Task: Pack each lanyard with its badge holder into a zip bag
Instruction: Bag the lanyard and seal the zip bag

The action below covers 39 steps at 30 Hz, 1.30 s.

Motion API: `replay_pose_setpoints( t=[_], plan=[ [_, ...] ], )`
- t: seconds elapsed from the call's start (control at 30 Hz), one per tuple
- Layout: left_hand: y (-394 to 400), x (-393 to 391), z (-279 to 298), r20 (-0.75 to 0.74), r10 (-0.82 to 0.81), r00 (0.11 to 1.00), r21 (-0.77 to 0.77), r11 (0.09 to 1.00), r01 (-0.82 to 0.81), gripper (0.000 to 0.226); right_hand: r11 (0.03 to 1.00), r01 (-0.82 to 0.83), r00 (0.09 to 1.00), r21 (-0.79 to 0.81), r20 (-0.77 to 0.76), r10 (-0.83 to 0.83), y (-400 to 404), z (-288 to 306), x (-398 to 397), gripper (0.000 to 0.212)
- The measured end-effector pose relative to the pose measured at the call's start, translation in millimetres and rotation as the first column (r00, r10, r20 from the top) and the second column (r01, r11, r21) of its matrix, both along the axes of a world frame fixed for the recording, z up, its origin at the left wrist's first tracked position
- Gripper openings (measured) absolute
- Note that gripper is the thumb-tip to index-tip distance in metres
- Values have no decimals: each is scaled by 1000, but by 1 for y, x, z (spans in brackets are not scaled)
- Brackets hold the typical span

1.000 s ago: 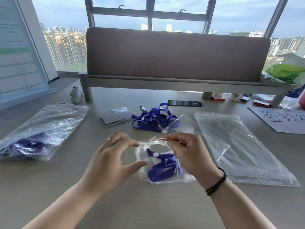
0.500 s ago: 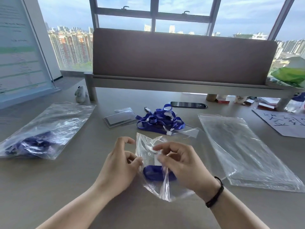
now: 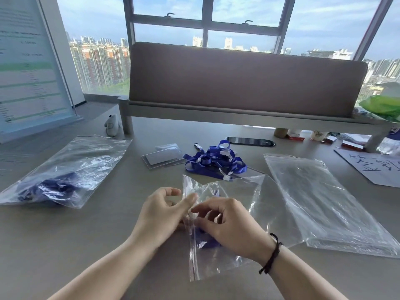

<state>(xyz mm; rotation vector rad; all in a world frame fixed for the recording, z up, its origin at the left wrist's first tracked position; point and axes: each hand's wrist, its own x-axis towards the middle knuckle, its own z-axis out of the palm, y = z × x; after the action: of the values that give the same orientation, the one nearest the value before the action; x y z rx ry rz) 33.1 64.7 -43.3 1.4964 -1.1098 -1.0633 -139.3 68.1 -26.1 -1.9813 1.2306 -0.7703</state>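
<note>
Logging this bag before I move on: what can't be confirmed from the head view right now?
- Small clear zip bag: contents mostly hidden by the right hand; only blue ribbon shows, no badge holder visible.
- Its zip seal: creased plastic, closure unclear.
- Left hand: fingers at the bag's edge, grip unclear.
- Large clear bag at left: glare blurs the contents.

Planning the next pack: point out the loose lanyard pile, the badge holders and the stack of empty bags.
lanyard pile [image 3: 213, 162]: head view, middle of the blue tangle.
badge holders [image 3: 163, 158]: head view, face of the top holder.
stack of empty bags [image 3: 320, 198]: head view, centre of the top bag.
</note>
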Motion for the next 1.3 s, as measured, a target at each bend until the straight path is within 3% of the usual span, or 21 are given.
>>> replay_pose_setpoints(
  t=[0.07, 0.13, 0.23, 0.3, 0.37, 0.5, 0.6, 0.8, 0.97, 1.1, 1.2, 1.23, 1.3],
  plan=[
    [0, 3, -2, 105, -24, 994, 7, 1000, 23, 39, 995, -1, 997, -102, -80, -7, -2, -1, 3, 8],
    [-2, 4, -4, 66, -85, 994, -10, 996, 86, 26, 983, 52, 988, -178, -136, -77, -10, 0, 4, 11],
    [0, 6, -1, 55, -162, 985, -94, 982, 167, 21, 954, 110, 967, -278, -191, -167, -25, 9, 4, 37],
    [1, 8, 3, 132, -220, 967, -137, 962, 237, 24, 965, 42, 952, -259, -282, -117, -32, 23, 4, 64],
    [4, 10, 8, 116, -276, 954, -125, 949, 289, 27, 984, -27, 944, -174, -330, -32, -39, 36, 4, 74],
    [6, 15, 22, 38, -306, 951, -102, 946, 308, 22, 995, -99, 991, -16, -96, 97, -53, 46, 1, 23],
    [5, 23, 32, 61, -360, 931, -50, 930, 363, 8, 996, -70, 998, -57, -7, 70, -57, 51, -3, 22],
    [-2, 42, 57, 62, -416, 907, -3, 909, 417, 16, 987, 50, 987, -151, 157, -26, -53, 69, -7, 26],
    [-18, 46, 81, 308, -346, 886, -26, 928, 371, 15, 981, 184, 940, -66, 303, -156, -58, 63, -4, 26],
    [-23, 58, 99, 480, -277, 832, -81, 931, 357, 24, 947, 314, 813, 71, 495, -307, -57, 61, -13, 22],
    [-19, 72, 102, 371, -325, 870, -126, 911, 394, 30, 932, 362, 781, 16, 540, -313, -50, 63, -25, 22],
    [-17, 75, 102, 267, -345, 900, -163, 904, 395, 31, 939, 343, 783, -8, 555, -281, -46, 67, -27, 22],
    [-16, 76, 101, -75, -376, 924, -268, 900, 344, 42, 957, 286, 777, -58, 598, -196, -35, 78, -28, 22]
  ],
)
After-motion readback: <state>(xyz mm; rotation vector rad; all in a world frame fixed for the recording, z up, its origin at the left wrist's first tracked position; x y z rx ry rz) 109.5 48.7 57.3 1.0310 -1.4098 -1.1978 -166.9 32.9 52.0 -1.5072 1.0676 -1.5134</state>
